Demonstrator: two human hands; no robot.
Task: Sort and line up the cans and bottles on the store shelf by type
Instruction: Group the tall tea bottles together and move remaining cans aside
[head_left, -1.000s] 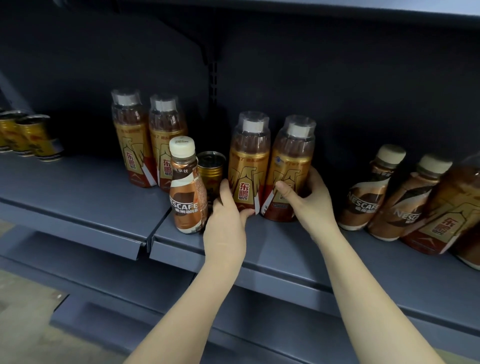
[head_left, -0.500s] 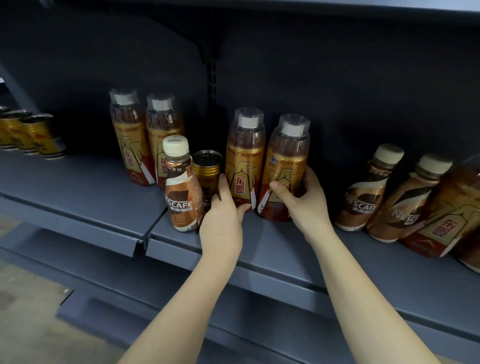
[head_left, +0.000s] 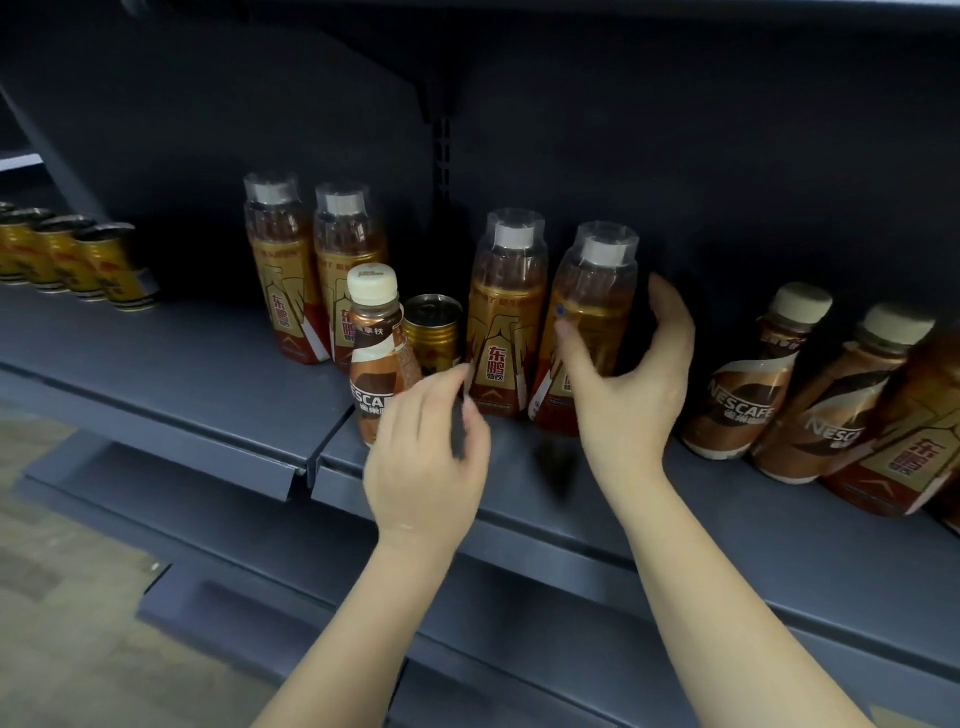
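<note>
Reaching with both hands spread empty, I see my left hand (head_left: 426, 467) just right of the upright Nescafé bottle (head_left: 376, 358), nearer than my right hand (head_left: 631, 384).

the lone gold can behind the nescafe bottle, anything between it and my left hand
Yes. The gold can stands at the back, with the Nescafe bottle in front of it to the left and an orange bottle close on its right. The open left hand is in front of the gap between them.
</note>
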